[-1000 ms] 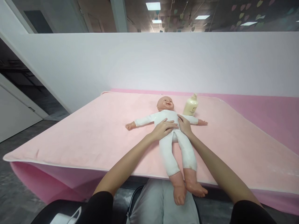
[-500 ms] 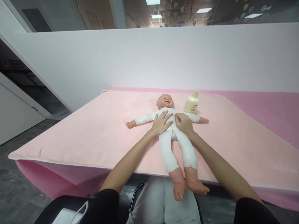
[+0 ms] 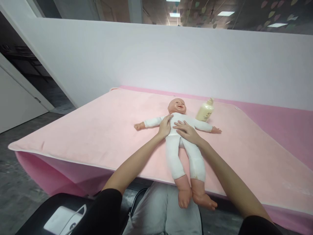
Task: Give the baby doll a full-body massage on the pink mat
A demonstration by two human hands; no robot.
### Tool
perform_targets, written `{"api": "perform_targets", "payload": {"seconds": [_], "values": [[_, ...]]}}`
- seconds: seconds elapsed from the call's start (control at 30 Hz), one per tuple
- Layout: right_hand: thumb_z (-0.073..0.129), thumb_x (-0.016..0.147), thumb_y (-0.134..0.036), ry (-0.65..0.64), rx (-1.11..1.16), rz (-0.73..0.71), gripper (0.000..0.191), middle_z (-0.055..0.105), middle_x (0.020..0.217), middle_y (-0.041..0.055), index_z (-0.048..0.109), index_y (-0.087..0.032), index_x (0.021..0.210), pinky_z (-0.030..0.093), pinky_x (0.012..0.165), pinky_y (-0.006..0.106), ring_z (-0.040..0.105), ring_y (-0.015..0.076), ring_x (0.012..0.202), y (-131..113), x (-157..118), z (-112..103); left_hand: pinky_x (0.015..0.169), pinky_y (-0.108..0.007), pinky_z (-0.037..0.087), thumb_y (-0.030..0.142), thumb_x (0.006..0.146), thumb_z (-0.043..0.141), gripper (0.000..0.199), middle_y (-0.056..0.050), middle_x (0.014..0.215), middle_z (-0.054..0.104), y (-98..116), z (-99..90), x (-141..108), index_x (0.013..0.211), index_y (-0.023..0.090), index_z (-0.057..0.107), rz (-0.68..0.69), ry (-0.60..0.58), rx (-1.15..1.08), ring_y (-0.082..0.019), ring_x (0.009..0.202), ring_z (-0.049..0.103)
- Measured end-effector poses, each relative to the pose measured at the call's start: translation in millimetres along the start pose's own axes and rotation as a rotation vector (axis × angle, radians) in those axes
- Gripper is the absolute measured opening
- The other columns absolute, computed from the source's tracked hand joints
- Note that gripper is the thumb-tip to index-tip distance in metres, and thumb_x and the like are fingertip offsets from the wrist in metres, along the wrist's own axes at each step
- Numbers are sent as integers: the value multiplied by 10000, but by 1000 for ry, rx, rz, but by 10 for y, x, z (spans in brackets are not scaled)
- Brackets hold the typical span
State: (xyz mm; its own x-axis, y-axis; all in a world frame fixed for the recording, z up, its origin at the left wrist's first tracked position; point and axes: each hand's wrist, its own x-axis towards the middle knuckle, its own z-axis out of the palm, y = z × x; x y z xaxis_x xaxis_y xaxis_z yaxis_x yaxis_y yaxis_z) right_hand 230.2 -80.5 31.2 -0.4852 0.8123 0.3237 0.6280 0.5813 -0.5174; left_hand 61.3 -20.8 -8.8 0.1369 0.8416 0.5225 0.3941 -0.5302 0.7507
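"Looking up from the lap, what comes before the hands?"

"Grey trousers (image 3: 156, 209), then the feet (image 3: 185, 196) of a baby doll (image 3: 172, 141), jutting past the near edge of the pink blanket (image 3: 97, 130)."

"And the rest of the doll?"

"On its back, legs stretching from below the hands toward the wearer, torso directly beneath both palms."

"How are the hands set?"

"The right hand (image 3: 189, 132) lies flat across the belly, fingers extended and slightly spread, their tips just beside the left hand (image 3: 165, 127). That one rests unclosed along the chest's side, fingers together, pointing up toward the head."

"Beyond them?"

"The doll's head (image 3: 176, 106), just past the left fingertips; a pale yellow pump bottle (image 3: 204, 111), beyond and to the right of the right hand; farthest, a white partition (image 3: 156, 55)."
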Motion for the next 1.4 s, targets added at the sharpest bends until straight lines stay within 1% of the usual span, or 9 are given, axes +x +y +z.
{"api": "perform_targets", "payload": {"seconds": [0.13,0.33,0.47,0.6,0.8,0.87,1.03,1.17,1.4], "values": [[416,950,-462,9,-169,148,477,306,1560,51,535,-272,1371,64,1188,576,198,266,1476,86,86,14,1162,-383,347,-5,795,342,513,-114,1351,577,39,-12,-2,1211,132,610,47,-19,35,-175,1300,498],[358,954,-512,133,-177,290,573,264,1578,107,420,-240,1454,116,1171,599,196,275,1477,284,160,80,1115,-406,407,6,807,379,517,-98,1311,613,166,-41,-48,1265,155,567,73,13,118,-204,1239,548],[329,947,-532,186,-100,347,643,252,1580,126,368,-174,1480,84,1190,556,182,263,1482,384,160,110,1095,-401,425,11,795,393,480,-98,1247,650,248,-81,-82,1196,149,617,120,-44,152,-208,1205,571],[319,942,-534,299,31,423,661,312,1555,126,373,-147,1475,131,1203,509,240,250,1465,522,119,115,1103,-417,415,84,829,430,374,-64,1228,668,368,-154,-101,1064,196,698,198,-224,114,-206,1205,580],[307,932,-568,390,140,400,661,428,1493,109,465,-152,1421,229,1194,465,359,241,1414,682,49,115,1214,-488,161,243,933,445,313,24,1249,669,578,-202,-139,1109,304,696,312,-652,73,-191,1330,488],[305,934,-555,412,137,384,643,458,1472,104,488,-157,1404,251,1187,457,389,235,1396,680,47,124,1219,-501,110,265,957,422,328,44,1310,628,609,-188,-145,1157,342,670,320,-717,105,-185,1370,438],[359,925,-427,466,129,400,561,533,1400,133,546,-111,1349,329,1146,449,485,246,1324,607,51,125,1200,-565,35,344,982,389,346,39,1484,454,614,-164,-125,1250,384,605,281,-687,233,-215,1448,302],[396,908,-383,504,125,413,511,581,1351,121,582,-134,1313,361,1120,465,534,257,1274,525,43,102,1193,-577,23,411,974,400,355,20,1533,384,592,-154,-111,1280,391,578,241,-649,321,-226,1469,249],[370,921,-371,442,16,371,526,557,1375,148,550,-99,1333,350,1132,449,507,257,1299,449,39,87,1171,-629,47,541,941,408,563,-49,1593,250,386,-124,-75,1459,325,369,94,-463,377,-270,1493,154]]}}
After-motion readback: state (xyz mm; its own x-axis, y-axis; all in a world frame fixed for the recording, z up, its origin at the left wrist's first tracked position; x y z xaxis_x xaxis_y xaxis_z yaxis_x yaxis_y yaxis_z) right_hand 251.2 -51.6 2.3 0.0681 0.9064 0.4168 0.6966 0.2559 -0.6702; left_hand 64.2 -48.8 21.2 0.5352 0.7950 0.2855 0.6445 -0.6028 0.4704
